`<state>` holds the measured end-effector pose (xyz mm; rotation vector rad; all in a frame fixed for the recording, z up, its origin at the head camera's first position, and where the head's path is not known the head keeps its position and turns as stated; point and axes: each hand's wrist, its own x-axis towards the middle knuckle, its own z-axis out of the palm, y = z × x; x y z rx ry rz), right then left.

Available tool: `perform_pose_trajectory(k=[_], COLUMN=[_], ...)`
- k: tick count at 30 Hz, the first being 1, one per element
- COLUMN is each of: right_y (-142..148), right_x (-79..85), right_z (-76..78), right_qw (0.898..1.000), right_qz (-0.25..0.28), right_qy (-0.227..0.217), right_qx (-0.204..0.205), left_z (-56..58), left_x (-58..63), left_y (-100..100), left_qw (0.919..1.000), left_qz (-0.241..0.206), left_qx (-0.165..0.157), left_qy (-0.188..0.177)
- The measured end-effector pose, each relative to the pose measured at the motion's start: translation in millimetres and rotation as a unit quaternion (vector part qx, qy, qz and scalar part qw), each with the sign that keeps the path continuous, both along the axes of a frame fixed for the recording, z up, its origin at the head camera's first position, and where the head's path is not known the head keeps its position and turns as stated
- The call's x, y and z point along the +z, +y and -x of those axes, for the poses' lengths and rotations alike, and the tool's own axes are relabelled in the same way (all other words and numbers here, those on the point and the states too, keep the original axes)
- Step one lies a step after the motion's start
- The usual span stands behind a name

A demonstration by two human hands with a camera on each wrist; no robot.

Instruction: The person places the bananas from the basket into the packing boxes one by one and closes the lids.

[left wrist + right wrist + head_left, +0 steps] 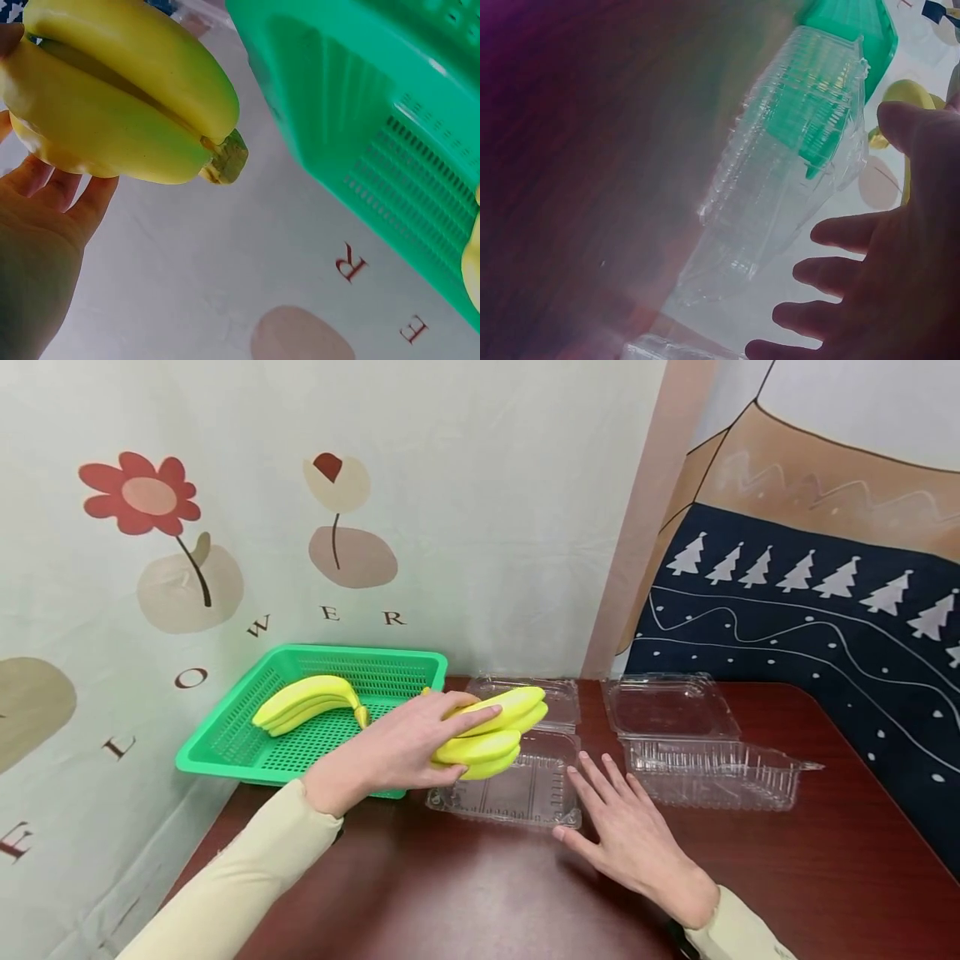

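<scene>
In the head view my left hand (405, 739) grips a yellow bunch of bananas (497, 747) from above, over a clear plastic clamshell box (487, 806) with its lid (566, 702) folded back. The left wrist view shows the bunch (112, 105) from below, its stem end away from the palm and the fingers (94, 202) curled round it. Beside the box's right edge, my right hand (630, 831) is spread with straight fingers and holds nothing. Whether it touches the box is hard to tell; the right wrist view has the fingers (825, 277) near the clear plastic (742, 195).
A green perforated basket (202, 756) stands at the table's left, with another banana bunch (303, 702) inside. To the right, a second clamshell box (712, 781) lies with its lid (667, 710) back. A printed fabric backdrop (487, 510) rises behind the dark red table (450, 893).
</scene>
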<state>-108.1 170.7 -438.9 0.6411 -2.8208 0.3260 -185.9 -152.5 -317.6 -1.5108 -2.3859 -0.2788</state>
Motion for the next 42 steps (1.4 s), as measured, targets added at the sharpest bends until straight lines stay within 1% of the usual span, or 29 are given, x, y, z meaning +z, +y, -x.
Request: perform_pose_trajectory(k=[7,12,18,23,30,34,37,42], right_y=[2.4,3.6,4.0,4.1,5.3,6.8,8.0,9.3], right_x=[1.1,1.1,0.8,1.4,0.6,-1.1,-2.1,-3.2], right_z=[-0.4,-0.6,0.2,1.6,1.1,-0.3,-1.1,-1.7], right_qw=[1.000,1.000,1.000,1.000,0.999,0.999,0.999,0.999], right_qz=[0.004,0.008,0.009,0.005,0.004,0.005,0.006,0.005], right_qy=[-0.019,-0.029,-0.028,-0.030,-0.033,-0.035,-0.038,-0.043], right_qx=[-0.004,-0.003,0.004,0.005,0.004,0.000,-0.002,-0.004], left_z=[-2.4,-3.7,-3.6,-3.9,-3.5,-2.6,-1.4,-0.2], left_x=[-10.1,-19.9,-34.0,-45.0,-56.7,-61.7,-65.2,-69.9], left_y=[15.2,26.6,38.8,44.2,45.2,45.7,46.7,51.0], left_qw=[0.9999,0.9997,0.9990,0.9980,0.9954,0.9947,0.9939,0.9899], left_qz=[0.015,0.022,0.039,0.052,0.075,0.081,0.085,0.099], left_qx=[-0.001,-0.008,-0.010,0.004,0.038,0.045,0.050,0.059], left_qy=[-0.002,-0.008,-0.021,-0.035,-0.045,-0.043,-0.049,-0.083])
